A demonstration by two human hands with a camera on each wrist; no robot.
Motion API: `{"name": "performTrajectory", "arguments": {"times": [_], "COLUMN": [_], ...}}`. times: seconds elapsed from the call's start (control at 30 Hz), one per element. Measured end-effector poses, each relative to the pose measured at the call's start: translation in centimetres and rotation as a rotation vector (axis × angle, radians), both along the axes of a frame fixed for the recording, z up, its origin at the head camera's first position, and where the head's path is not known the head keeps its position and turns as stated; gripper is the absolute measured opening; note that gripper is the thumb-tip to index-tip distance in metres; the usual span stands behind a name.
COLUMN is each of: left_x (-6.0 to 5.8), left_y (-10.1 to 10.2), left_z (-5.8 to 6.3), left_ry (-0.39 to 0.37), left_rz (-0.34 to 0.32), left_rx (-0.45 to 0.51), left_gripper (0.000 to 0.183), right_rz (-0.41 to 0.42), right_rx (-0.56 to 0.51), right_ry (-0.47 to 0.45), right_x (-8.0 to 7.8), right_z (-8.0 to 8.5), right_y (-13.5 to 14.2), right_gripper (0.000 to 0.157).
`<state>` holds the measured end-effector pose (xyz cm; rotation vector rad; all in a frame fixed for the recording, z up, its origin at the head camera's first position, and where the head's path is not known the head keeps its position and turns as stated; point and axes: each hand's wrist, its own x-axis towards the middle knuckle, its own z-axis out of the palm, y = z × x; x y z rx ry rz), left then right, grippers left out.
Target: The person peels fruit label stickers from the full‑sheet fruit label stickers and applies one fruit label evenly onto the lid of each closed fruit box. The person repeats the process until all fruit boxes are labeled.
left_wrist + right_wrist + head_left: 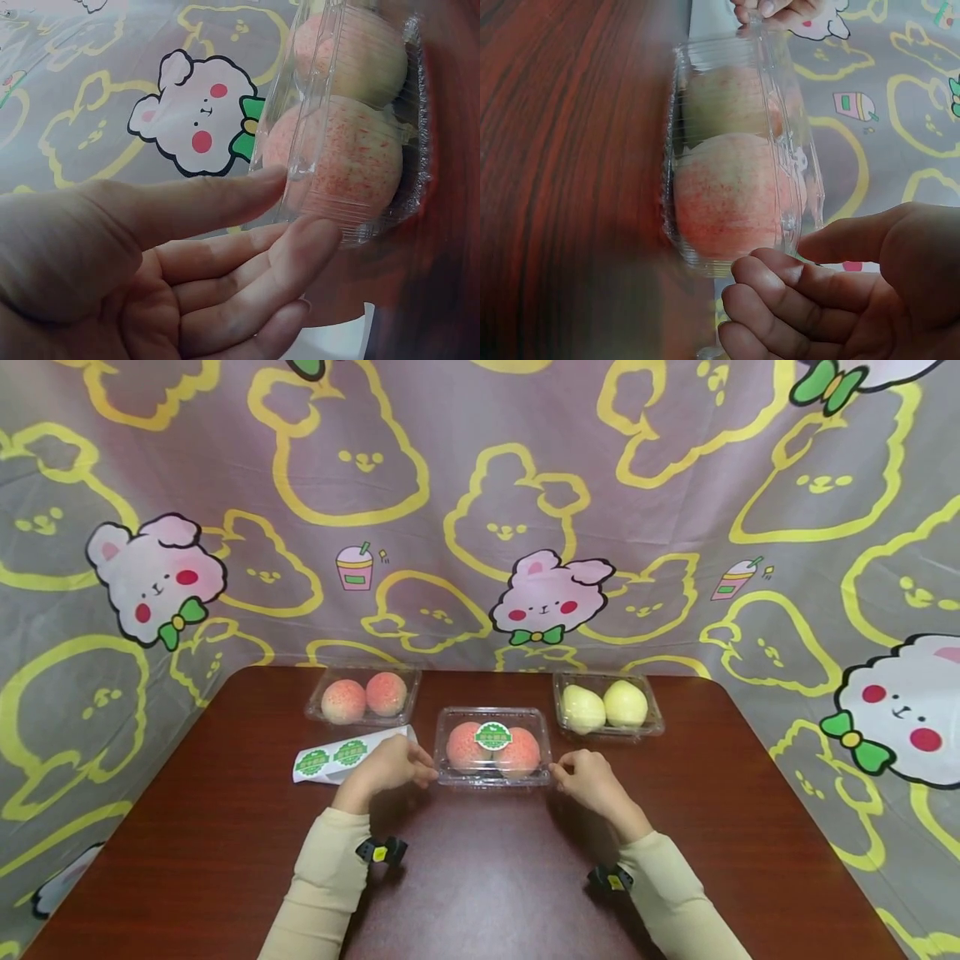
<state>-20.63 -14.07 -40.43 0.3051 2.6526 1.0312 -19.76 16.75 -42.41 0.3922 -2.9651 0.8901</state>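
A clear plastic fruit box holds two peaches in the middle of the table. A round green-and-white sticker lies on its lid. My left hand pinches the rim at the box's near left corner, thumb on the lid side. At the near right corner, my right hand pinches the rim the same way, its other fingers curled below, as the right wrist view shows. Under the left hand, partly covered by it, lies a white sheet of green stickers.
Behind on the left stands another clear box with two peaches. At the back right, a third box holds two pale yellow-green fruits. A patterned curtain hangs round the back and sides of the brown table.
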Motion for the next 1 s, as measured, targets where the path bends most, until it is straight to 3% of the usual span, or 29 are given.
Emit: {"name": "performTrajectory", "arguments": {"times": [0.5, 0.73, 1.0], "left_x": [-0.1, -0.2, -0.5], "left_y": [0.6, 0.6, 1.0], "left_z": [-0.1, -0.5, -0.9], "left_ry": [0.043, 0.094, 0.161], "left_rz": [0.077, 0.073, 0.155], "left_rx": [-0.018, 0.004, 0.001], "left_gripper": [0.014, 0.019, 0.019], "right_rz": [-0.055, -0.099, -0.153], "right_rx": [0.025, 0.045, 0.041], "right_ry": [0.074, 0.114, 0.137], "right_x": [0.0, -0.4, -1.0], "right_z": [0.0, -0.4, -1.0], "right_y": [-0.8, -1.2, -1.6], "right_gripper": [0.024, 0.023, 0.020]}}
